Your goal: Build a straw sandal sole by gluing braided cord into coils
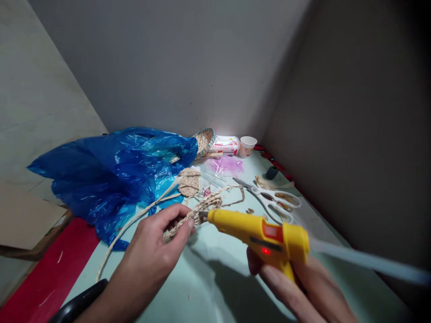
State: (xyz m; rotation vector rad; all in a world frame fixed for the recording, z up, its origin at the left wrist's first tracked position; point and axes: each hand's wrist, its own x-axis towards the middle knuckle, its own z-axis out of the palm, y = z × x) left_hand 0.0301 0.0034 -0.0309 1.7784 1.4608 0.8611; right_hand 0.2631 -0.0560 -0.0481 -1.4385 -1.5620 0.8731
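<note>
Between the thumb and fingers of my left hand [158, 240] is a braided straw cord [202, 207], folded into loops, with one end trailing off to the right. My right hand [296, 285] is wrapped round the handle of a yellow glue gun [249, 229]. A red light glows on the gun's side, and a long pale glue stick [370, 260] sticks out of its back. The gun's dark nozzle is at the cord, close to my left fingertips; whether it touches cannot be told. Just beyond lies a coiled straw piece [189, 181] with a long loose strand.
A blue plastic bag [111, 166] spreads over the table's left side, with a woven basket [205, 140] at its mouth. White-handled scissors [272, 197] lie open to the right. Behind are a paper cup [248, 146], a packet [227, 146] and a dark thread spool [271, 172]. Walls enclose the back and right.
</note>
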